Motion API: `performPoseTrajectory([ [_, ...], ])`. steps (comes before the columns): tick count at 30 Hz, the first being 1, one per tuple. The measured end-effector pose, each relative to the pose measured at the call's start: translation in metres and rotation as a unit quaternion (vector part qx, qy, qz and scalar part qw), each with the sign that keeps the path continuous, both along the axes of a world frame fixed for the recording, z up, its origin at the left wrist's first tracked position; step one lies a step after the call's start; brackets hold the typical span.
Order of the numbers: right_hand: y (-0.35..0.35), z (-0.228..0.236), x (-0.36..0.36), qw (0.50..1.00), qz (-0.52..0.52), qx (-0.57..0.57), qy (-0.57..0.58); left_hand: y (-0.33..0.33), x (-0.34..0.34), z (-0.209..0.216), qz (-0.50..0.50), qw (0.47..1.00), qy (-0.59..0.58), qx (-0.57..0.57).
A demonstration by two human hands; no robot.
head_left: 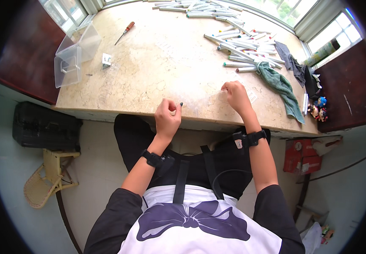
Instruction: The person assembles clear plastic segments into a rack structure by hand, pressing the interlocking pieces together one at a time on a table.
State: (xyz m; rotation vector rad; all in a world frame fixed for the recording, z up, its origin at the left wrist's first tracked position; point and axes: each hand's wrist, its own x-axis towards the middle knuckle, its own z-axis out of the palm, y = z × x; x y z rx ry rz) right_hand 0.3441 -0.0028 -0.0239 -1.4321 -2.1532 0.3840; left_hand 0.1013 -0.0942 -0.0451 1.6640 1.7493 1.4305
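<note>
My left hand [167, 117] is closed at the near edge of the stone-topped counter [149, 76]. A small dark piece [181, 104] shows at its fingertips, too small to name. To the right, my right hand [237, 98] pinches the edge of a thin clear plastic piece [216, 98], whose outline is faint against the stone. Another flat clear piece [253, 98] lies just right of that hand. Farther left on the counter are more clear slotted strips [106, 89] and a small white bracket-like piece [106, 60].
Clear plastic boxes [68, 67] stand at the left end, with a screwdriver [125, 33] nearby. Many markers [246, 51] are heaped at the far right. A green cloth [280, 86], a grey cloth [292, 63] and small figurines [319, 111] lie along the right side.
</note>
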Motion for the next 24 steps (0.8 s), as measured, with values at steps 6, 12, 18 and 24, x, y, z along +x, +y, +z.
performPoseTrajectory([
  [6,0.007,0.002,-0.004,0.999,0.004,-0.028,-0.017,0.002,0.006,-0.016,-0.044,0.995,0.052,0.077],
  [12,0.002,0.005,-0.012,0.999,-0.002,-0.039,-0.013,0.017,0.009,-0.017,-0.049,0.997,-0.005,0.059],
  [18,0.0,0.009,-0.014,0.992,0.029,0.08,-0.093,0.033,0.007,-0.009,-0.074,0.989,-0.102,-0.075],
  [24,0.003,0.029,-0.036,0.982,0.021,-0.17,-0.074,0.05,0.01,-0.017,-0.083,0.994,-0.065,0.025],
])
